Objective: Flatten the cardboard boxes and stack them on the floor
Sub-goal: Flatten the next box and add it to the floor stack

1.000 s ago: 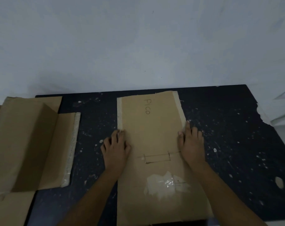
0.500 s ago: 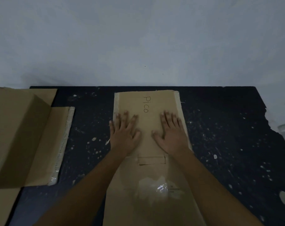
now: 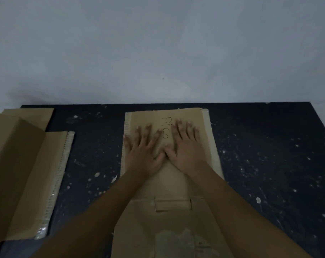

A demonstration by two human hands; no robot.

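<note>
So we count two pieces of cardboard and two hands here. Biggest thing is the pale wall (image 3: 158, 49) filling the whole top half, plain and bluish-grey, with the dark surface (image 3: 269, 164) running right up against it; that surface is near-black and speckled all over with white paint flecks, and its right edge looks chipped or torn. Whether it's a table or a mat we can't really tell. On the left sits the other box (image 3: 18, 174), partly folded, with one panel still standing up at an angle and a strip of shiny tape along its right edge; it runs off the left side of the frame. In the middle lies the flattened box (image 3: 165, 226), a long strip stretching from the near edge almost to the wall, with "Pico" handwritten near the far end, a cut-out handle flap halfway down and a patch of peeled tape closer to us. Both our forearms come in from the bottom and cover a fair bit of it. Our left hand (image 3: 145, 151) and right hand (image 3: 186, 151) lie palm-down on the far part of that cardboard, thumbs touching in the middle, fingers spread wide and flat, gripping nothing. The right hand's fingers sit just beside the writing, hiding none of it.
</note>
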